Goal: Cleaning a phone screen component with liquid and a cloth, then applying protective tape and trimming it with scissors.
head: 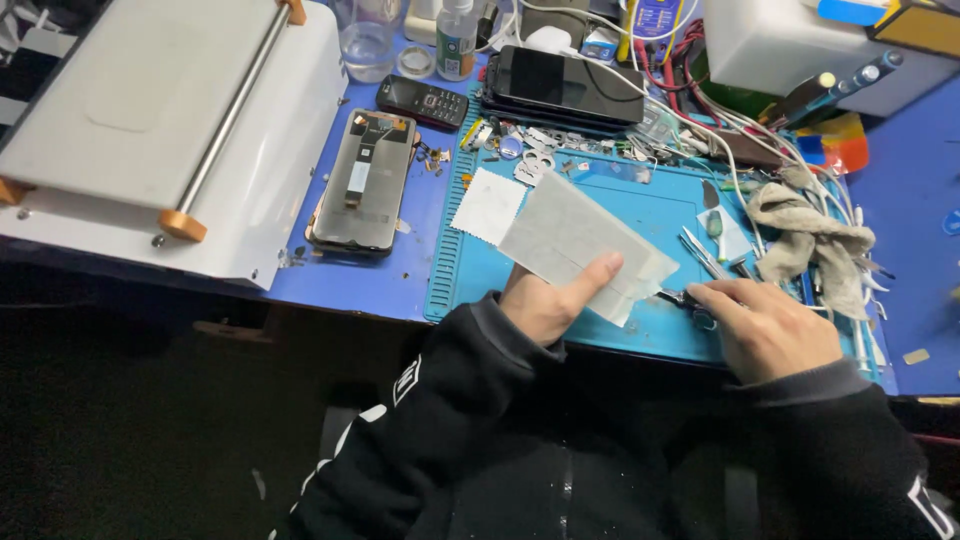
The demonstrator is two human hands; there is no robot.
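Pinching a grey-white sheet [585,240], the left hand [550,300] holds it tilted over the blue mat's [655,210] front edge.
Right hand [765,325] rests closed on a small metal tool [690,298] at the mat's front right corner; judged a film-handling step, needing a steady hold next.

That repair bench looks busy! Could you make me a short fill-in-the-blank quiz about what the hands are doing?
1. The left hand holds a flat grey ____.
2. The right hand rests on the ____ work mat.
3. The opened phone lies to the ____ of the mat.

Missing words: sheet; blue; left
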